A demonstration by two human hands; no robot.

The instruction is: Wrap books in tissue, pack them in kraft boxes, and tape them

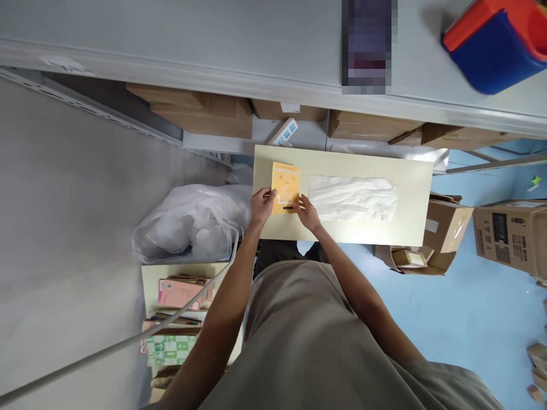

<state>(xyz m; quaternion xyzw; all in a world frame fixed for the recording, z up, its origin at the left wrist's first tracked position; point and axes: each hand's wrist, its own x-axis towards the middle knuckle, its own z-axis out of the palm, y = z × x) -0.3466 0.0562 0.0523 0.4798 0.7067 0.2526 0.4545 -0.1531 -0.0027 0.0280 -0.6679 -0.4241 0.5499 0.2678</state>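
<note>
A flat yellow-orange printed packet (287, 185) lies on or just above the cream board (350, 232) in front of me, towards its left end. My left hand (262, 205) grips the packet's left edge between thumb and fingers. At the lower right edge, my right hand (306, 212) has its fingers bent on the packet near a small dark mark. Just right of that hand, a wrinkled white cloth or soft sheet (352, 197) is spread flat on the board.
Behind the board is a grey shelf (213, 40) with cardboard boxes (213, 111) beneath and a red-and-blue container (491, 51) on top. A clear plastic bag (192, 219) sits to the left, above stacked packets (182, 291). An open carton (447, 228) stands at the right.
</note>
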